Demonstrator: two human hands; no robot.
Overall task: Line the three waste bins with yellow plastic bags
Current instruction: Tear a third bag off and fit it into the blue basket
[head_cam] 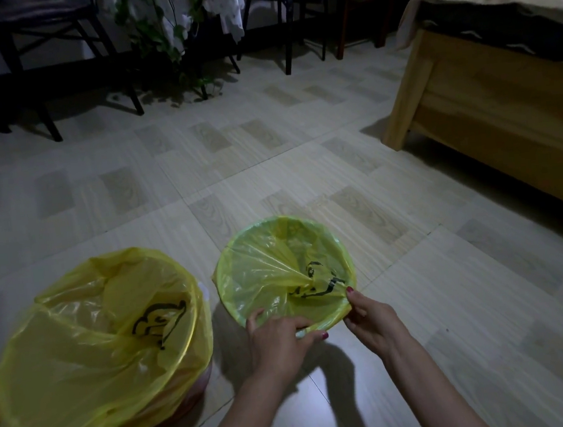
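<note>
Carefully, both hands pinch the yellow bag [279, 275] at the small bin's [345, 252] six-o'clock rim, left grip [281, 337] and right grip [369, 318] grasping plastic; best to fold the hem evenly down, keeping the thin film from tearing.

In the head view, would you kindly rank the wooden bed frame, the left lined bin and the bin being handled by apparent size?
1. Wooden bed frame, though partly cropped.
2. Left lined bin; it sits nearer the camera, so its lead over the next is unsure.
3. Bin being handled, gripped by the left hand and right hand.
</note>
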